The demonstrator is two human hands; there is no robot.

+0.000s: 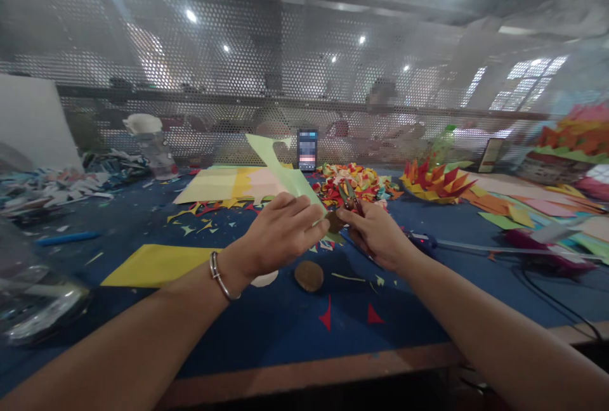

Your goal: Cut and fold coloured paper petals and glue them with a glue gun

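While the fingers of the left hand (285, 233) curl closed on the lower end of the green paper (301, 184) at mid-frame, those of the right hand (378, 233) wrap around the scissors (349, 198) just right of it. Between the hands shows a brown disc (334, 222); which holds it, I cannot tell. Cutting seems the step in hand, so the next move calls for steady paper. Outward, a stone (309, 276) lies below centre, scraps (359, 177) right of centre, a yellow sheet (155, 265) lower left, all on the table (266, 341)

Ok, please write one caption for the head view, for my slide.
Left hand holds pale green paper while the right hand grips scissors above a blue table.
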